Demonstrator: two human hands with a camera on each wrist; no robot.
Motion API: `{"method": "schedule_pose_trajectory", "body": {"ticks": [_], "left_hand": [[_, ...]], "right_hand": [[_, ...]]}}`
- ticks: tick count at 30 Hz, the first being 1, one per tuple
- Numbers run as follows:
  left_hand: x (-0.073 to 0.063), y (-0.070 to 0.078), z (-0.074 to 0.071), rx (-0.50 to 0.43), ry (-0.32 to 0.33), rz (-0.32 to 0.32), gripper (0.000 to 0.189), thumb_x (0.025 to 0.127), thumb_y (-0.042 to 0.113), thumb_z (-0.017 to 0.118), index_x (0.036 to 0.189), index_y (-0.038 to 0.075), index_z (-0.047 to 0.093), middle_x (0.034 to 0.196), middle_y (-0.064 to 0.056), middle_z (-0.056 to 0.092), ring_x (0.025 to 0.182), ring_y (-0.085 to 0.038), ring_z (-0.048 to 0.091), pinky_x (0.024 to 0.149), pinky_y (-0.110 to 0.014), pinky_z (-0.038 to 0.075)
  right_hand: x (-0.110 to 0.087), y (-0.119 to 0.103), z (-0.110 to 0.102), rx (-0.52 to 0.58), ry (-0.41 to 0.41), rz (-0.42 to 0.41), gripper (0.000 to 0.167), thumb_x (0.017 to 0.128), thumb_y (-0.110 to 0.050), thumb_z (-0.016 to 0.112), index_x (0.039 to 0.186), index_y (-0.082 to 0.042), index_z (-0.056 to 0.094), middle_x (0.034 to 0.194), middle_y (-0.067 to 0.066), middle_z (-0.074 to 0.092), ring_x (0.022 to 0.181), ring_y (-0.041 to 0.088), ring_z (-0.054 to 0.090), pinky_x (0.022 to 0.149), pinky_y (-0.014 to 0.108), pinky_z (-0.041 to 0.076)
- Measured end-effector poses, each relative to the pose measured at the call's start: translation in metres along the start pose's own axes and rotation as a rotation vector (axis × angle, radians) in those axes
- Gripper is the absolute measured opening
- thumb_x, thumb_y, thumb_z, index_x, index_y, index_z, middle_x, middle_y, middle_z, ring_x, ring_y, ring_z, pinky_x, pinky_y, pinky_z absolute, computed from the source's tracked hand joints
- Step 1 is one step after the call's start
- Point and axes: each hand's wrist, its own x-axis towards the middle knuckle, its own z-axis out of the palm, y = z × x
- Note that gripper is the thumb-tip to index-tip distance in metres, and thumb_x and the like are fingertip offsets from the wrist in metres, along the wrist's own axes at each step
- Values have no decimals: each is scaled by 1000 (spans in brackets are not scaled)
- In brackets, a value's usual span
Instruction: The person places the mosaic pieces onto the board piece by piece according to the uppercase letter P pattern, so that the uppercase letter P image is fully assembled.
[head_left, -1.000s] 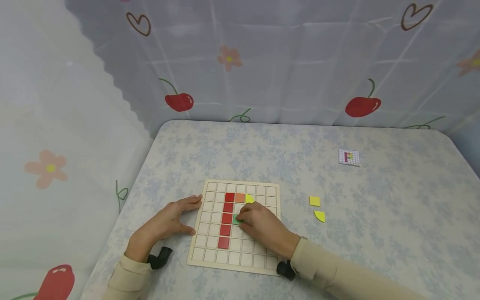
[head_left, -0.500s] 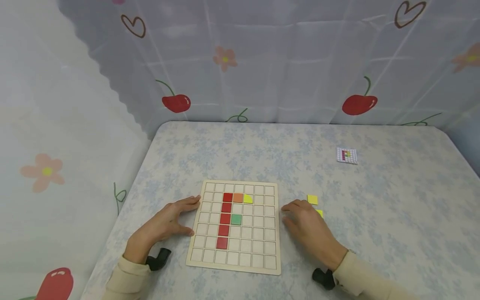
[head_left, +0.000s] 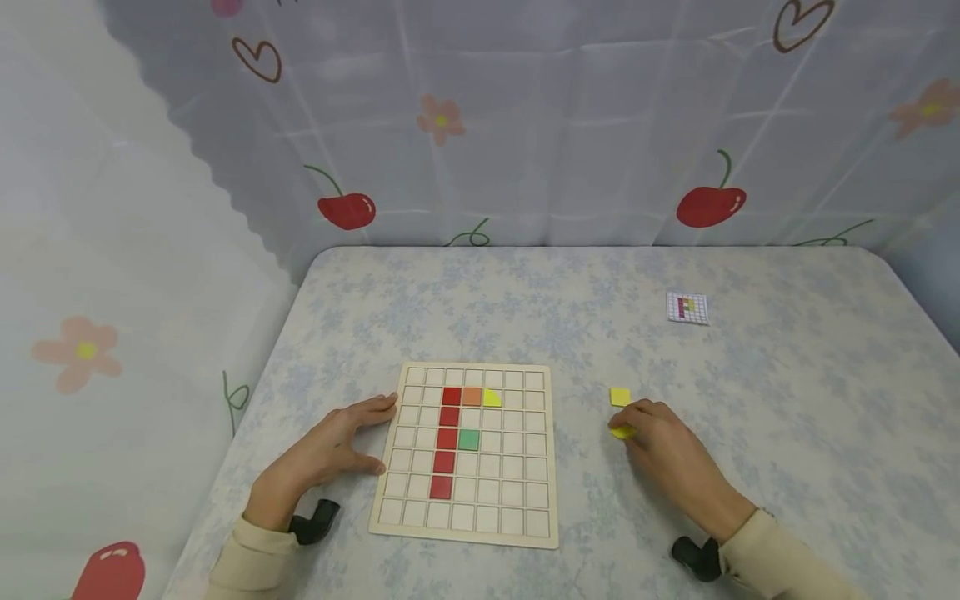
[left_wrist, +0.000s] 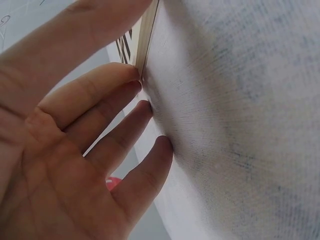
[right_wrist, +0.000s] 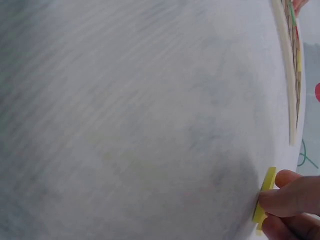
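In the head view a pale wooden grid board (head_left: 512, 498) lies on the table. A column of red square tiles (head_left: 446, 438) stands in it, with an orange square (head_left: 472, 396) and a yellow rounded tile (head_left: 492, 398) along the top and a green square (head_left: 468, 439) lower down. My left hand (head_left: 330, 454) touches the board's left edge with thumb and fingertips, fingers extended. Right of the board, my right hand (head_left: 671, 457) pinches a yellow quarter-round tile (head_left: 622, 432); the right wrist view shows this yellow tile (right_wrist: 265, 196) between thumb and fingers, tilted off the cloth.
A yellow square tile (head_left: 620, 397) lies just beyond my right hand. Farther back is a small pattern card (head_left: 687, 308) with a coloured grid. A blue-flowered cloth (head_left: 570, 325) covers the table, and a printed curtain (head_left: 540, 125) hangs behind.
My right hand has let go of the green square on the board, moved right, and taken hold of the yellow quarter-round tile. My left hand stays at the board's edge.
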Motion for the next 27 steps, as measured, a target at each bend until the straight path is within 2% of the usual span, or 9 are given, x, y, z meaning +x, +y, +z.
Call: {"method": "schedule_pose_trajectory", "body": {"ticks": [3,7,11,15,20,23,27], "left_hand": [[0,-2,0,-6,-1,2,85,72,6,86,144,-4,45,157,-14,32,145,-39,24,111,-55,32],[-1,-2,0,-4,0,3,85,71,6,86,145,-4,44,157,-15,32,145,-39,24,111,-55,32],[-1,-1,-1,-6,-1,5,85,71,6,86,144,-4,44,157,-15,32,145,-39,24,111,-54,32],[-1,0,-2,-4,2,11,84,72,6,86,145,-4,44,157,-15,32,145,-39,24,110,-55,32],[-1,1,-4,-13,5,24,83,73,8,86,143,-5,46,156,-17,33,144,-41,24,110,-56,33],[-1,2,-4,-16,6,22,83,72,9,86,143,-5,47,156,-17,33,144,-41,25,110,-56,33],[-2,1,-3,-18,7,22,83,72,9,86,143,-5,47,156,-17,33,144,-41,25,110,-56,32]], "right_hand": [[1,-2,0,-10,10,-5,29,81,1,77,109,-1,70,110,14,65,103,33,61,79,47,56],[2,-6,0,-47,27,44,35,79,-14,84,106,2,70,101,13,65,91,31,63,70,45,56],[5,-7,2,-58,21,38,26,78,-12,83,100,-1,74,96,9,66,85,27,65,69,44,56],[7,-13,5,-26,22,10,25,78,-11,83,100,-2,75,95,6,66,86,23,65,70,42,56],[14,-32,14,30,7,-64,24,79,-11,83,101,-4,74,94,0,64,81,13,63,67,31,55],[21,-49,23,71,-39,-133,26,80,-10,82,104,-2,73,95,-2,62,79,9,59,64,24,52],[31,-70,35,120,-120,-227,27,84,-10,78,108,1,72,98,0,60,78,7,56,66,22,51]]}}
